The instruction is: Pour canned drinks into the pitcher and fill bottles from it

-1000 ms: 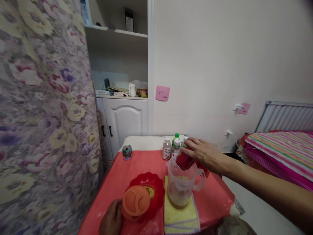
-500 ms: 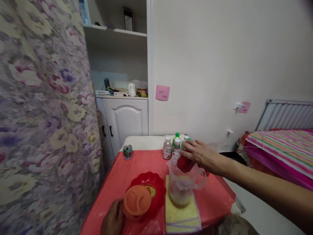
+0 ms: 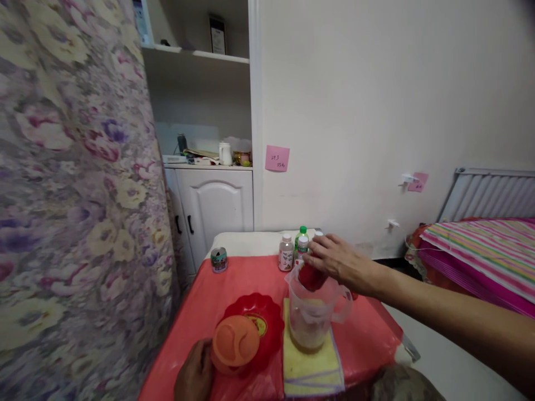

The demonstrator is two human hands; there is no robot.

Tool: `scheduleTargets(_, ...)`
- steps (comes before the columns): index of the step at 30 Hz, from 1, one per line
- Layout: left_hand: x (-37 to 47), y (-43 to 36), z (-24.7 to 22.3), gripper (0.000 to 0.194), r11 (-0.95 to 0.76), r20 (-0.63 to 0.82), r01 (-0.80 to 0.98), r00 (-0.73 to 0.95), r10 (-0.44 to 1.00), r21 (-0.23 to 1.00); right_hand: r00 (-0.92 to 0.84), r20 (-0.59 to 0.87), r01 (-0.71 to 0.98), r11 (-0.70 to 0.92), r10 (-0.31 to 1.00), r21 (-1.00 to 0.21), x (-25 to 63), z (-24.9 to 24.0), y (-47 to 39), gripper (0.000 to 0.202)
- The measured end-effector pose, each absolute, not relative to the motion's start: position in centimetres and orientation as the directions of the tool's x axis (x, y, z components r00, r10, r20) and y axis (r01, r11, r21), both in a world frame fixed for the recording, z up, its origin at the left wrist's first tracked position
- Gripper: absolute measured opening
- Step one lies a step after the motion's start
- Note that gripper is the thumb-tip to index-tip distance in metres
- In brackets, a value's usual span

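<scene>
My right hand [image 3: 332, 259] is closed round a red can [image 3: 311, 277], its fingers over the upper side. The can is tilted above the mouth of a clear plastic jug [image 3: 309, 317], partly inside the rim. A little cloudy liquid seems to lie at the jug's bottom. The jug stands on a folded yellow cloth [image 3: 313, 373], handle to the right. My left hand [image 3: 194, 370] grips the left edge of a round orange lid [image 3: 236, 345] with a curved ridge. That lid overlaps a red scalloped plate [image 3: 271, 314].
Several bottles, among them a pink-labelled one [image 3: 286, 253], stand behind the jug. An opened green can [image 3: 218, 260] is at the far left of the red-covered table [image 3: 246, 278]. A floral curtain [image 3: 83, 195] hangs at left; a bed [image 3: 480, 245] is at right.
My right hand and the red can have shifted slightly left and up over the jug. My left hand and the orange lid stay nearly where they were.
</scene>
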State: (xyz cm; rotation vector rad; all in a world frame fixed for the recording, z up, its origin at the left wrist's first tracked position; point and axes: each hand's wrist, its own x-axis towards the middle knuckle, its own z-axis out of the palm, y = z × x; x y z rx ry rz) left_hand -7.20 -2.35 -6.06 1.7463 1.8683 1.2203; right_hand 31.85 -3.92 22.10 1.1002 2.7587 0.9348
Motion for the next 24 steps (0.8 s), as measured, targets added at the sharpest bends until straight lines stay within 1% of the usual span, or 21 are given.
scheduleTargets(3,-7.2,-2.4,-6.0,0.030,-0.105,0.312,0.661,-0.203,0.928,0.743,-0.748,0.193,0.624,0.574,0.635,0.531,32.0,22.1,-3.8,0.047)
scheduleTargets(7,-7.2,-2.3,-6.2,0.030,-0.108,0.305,0.639,-0.207,0.930,0.762,-0.703,0.244,0.693,0.566,0.668,0.447,32.9,21.8,-4.0,0.060)
scheduleTargets(10,-7.4,-2.2,-6.3,0.029,-0.106,0.311,0.619,-0.233,0.922,0.778,-0.619,0.321,0.782,0.526,0.717,0.334,34.2,20.7,-4.4,0.069)
scheduleTargets(11,-7.4,-2.2,-6.3,0.028,-0.106,0.314,0.612,-0.243,0.918,0.784,-0.573,0.364,0.820,0.503,0.734,0.274,34.8,20.2,-4.5,0.070)
scheduleTargets(13,-7.5,-2.2,-6.1,0.029,-0.110,0.318,0.588,-0.262,0.911,0.801,-0.464,0.447,0.877,0.466,0.764,0.115,35.9,18.9,-4.9,0.068)
scheduleTargets(16,-7.6,-2.3,-5.6,0.032,-0.111,0.308,0.532,-0.297,0.904,0.840,-0.315,0.502,0.879,0.448,0.805,-0.166,37.5,17.2,-5.6,0.071)
scheduleTargets(20,-7.9,-2.7,-4.4,0.036,-0.072,0.272,0.478,-0.364,0.891,0.875,-0.102,0.525,0.768,0.402,0.845,-0.498,39.0,15.8,-7.5,0.071)
scheduleTargets(24,-7.9,-3.5,-2.8,0.047,-0.039,0.247,0.449,-0.416,0.875,0.893,0.098,0.452,0.566,0.324,0.887,-0.758,39.0,14.1,-11.0,0.077)
